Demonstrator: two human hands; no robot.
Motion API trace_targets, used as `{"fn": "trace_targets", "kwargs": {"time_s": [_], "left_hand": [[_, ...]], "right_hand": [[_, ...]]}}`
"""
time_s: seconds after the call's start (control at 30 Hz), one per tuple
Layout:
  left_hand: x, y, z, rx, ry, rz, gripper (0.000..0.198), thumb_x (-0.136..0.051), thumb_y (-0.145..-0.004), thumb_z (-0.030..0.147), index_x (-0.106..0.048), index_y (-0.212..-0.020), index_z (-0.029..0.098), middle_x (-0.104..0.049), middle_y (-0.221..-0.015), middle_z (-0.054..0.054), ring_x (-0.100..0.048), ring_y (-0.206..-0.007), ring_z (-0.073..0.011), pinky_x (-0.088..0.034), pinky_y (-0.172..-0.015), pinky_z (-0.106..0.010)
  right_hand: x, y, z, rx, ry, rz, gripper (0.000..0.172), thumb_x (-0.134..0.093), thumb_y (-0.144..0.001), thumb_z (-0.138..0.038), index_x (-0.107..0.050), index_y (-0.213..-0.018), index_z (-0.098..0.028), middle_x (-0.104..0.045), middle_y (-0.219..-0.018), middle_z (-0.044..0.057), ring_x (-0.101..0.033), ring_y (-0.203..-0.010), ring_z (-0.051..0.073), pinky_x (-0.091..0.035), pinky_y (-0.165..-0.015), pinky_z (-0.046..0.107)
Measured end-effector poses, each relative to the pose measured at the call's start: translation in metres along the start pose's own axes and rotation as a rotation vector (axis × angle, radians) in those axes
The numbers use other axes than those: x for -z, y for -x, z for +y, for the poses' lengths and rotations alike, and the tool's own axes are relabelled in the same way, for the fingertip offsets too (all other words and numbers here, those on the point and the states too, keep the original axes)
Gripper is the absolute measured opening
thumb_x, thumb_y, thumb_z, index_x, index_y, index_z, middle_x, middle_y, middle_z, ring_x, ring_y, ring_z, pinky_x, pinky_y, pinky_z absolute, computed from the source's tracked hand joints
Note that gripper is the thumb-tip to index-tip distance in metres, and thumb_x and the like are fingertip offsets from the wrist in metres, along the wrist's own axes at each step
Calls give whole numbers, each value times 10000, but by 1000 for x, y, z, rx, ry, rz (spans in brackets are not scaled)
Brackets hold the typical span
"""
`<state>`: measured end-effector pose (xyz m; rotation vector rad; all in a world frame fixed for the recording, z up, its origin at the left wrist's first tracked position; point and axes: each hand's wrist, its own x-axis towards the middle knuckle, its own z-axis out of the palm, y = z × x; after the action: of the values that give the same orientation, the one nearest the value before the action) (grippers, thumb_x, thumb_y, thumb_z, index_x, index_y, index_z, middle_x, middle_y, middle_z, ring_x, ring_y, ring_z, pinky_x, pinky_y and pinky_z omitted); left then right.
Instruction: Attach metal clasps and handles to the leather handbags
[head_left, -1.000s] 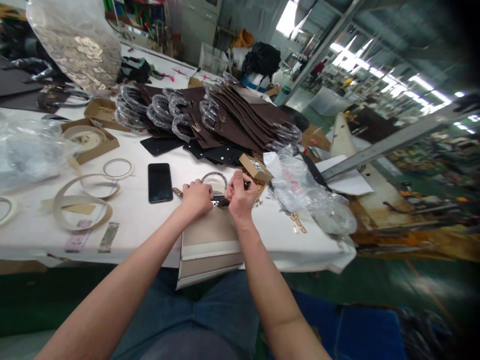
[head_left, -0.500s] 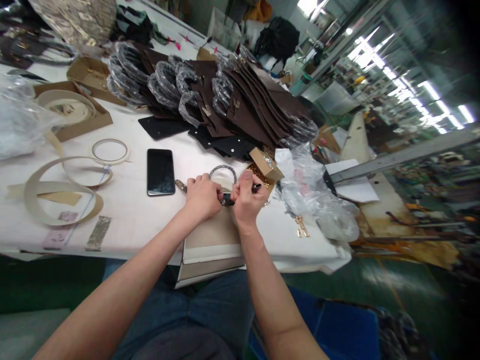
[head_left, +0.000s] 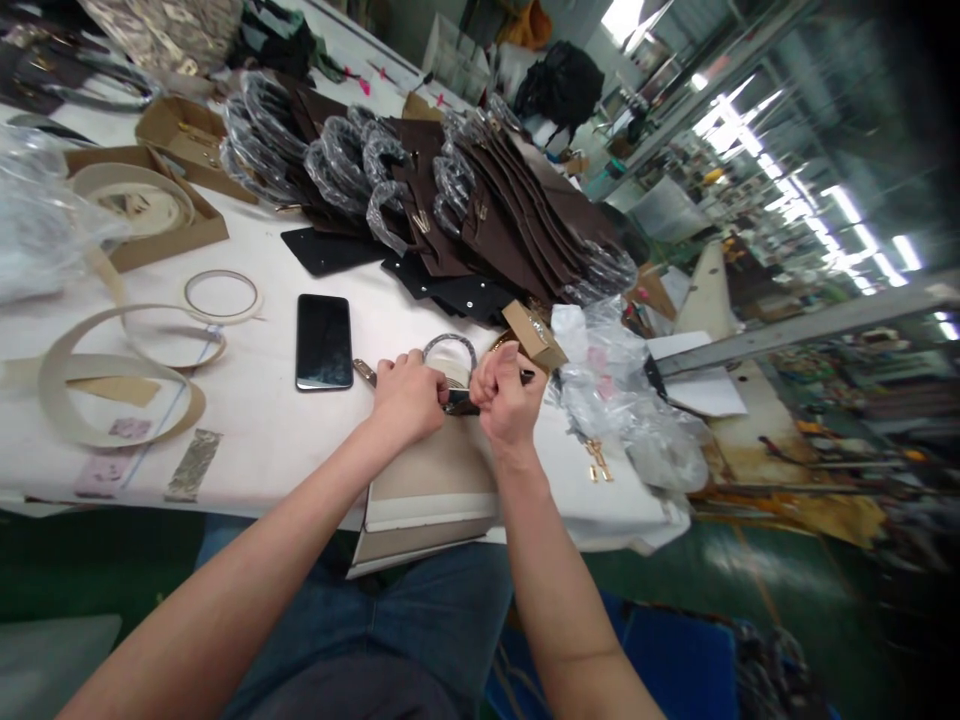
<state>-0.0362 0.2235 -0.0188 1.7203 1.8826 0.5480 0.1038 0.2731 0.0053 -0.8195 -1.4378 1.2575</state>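
Observation:
A beige handbag [head_left: 427, 485] lies flat at the table's near edge, its wrapped round handle [head_left: 450, 350] pointing away from me. My left hand [head_left: 406, 398] is closed and presses on the bag's top edge beside a small metal fitting. My right hand [head_left: 507, 395] is a fist wrapped round a dark slim tool [head_left: 525, 377], its tip against the bag's top edge between my hands. What the tool's tip touches is hidden by my fingers.
A black phone [head_left: 324, 341] lies left of my hands. Beige strap loops [head_left: 112, 370] and a tape ring [head_left: 223, 297] sit further left. Several brown bags [head_left: 480, 210] are stacked behind. A small cardboard box [head_left: 534, 335], crumpled plastic [head_left: 622, 400] and gold fittings [head_left: 598, 460] lie right.
The view has tilted and drawn closer to the table. Both hands stay at the bag's top edge; my right fist has turned slightly with the tool.

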Motion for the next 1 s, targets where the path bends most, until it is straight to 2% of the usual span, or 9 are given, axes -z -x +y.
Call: {"fn": "trace_targets", "kwargs": {"time_s": [0.1,0.27,0.4,0.53,0.7,0.8,1.0], "left_hand": [[0,0,-1,5,16,-3,179,-725,-894,246,-885,-968,281,-666,-1204,-149,-605,-1218,-383,-440,-1096,-573],[0,0,-3,6,36,-4,164,-732,-897,253,-882,-952,290,-667,-1236,-144,-606,-1246,-382,-446,-1100,-568],[0,-2,-3,-4,33,2,173,-721,-902,263,-886,-946,294,-672,-1236,-149,-616,-1235,-389,-456,-1091,-574],[0,-1,-2,-2,17,7,175,-726,-895,266,-893,-932,302,-683,-1212,-147,-631,-1201,-382,-463,-1074,-568],[0,2,2,16,20,21,187,-725,-901,258,-899,-955,301,-681,-1231,-145,-634,-1205,-384,-446,-1098,-578],[3,3,4,23,13,-11,179,-738,-890,249,-897,-957,296,-682,-1229,-144,-626,-1225,-385,-447,-1107,-575],[4,6,2,14,16,8,208,-706,-908,229,-890,-977,297,-681,-1227,-139,-626,-1234,-377,-457,-1090,-560]], "right_hand": [[-5,3,1,36,20,38,715,-708,-1068,-702,-378,-626,-248,-295,-555,-75,-281,-423,81,-212,-397,255],[-12,9,7,59,182,91,689,-725,-1065,-682,-419,-619,-255,-356,-526,-55,-324,-432,104,-256,-406,287],[-14,8,8,76,220,80,685,-675,-1083,-705,-407,-635,-261,-359,-525,-58,-338,-430,109,-287,-404,289],[-8,5,3,36,132,59,688,-742,-1041,-703,-402,-639,-259,-332,-538,-70,-324,-426,97,-265,-392,279],[7,13,-1,8,-94,78,701,-753,-1061,-633,-365,-619,-251,-272,-537,-89,-223,-404,77,-187,-378,261],[8,17,0,19,-109,105,712,-754,-1060,-639,-360,-611,-250,-277,-532,-87,-219,-402,76,-188,-372,258],[-1,10,1,-31,-62,37,725,-790,-1025,-662,-362,-606,-253,-287,-527,-87,-245,-400,70,-198,-363,252]]}}
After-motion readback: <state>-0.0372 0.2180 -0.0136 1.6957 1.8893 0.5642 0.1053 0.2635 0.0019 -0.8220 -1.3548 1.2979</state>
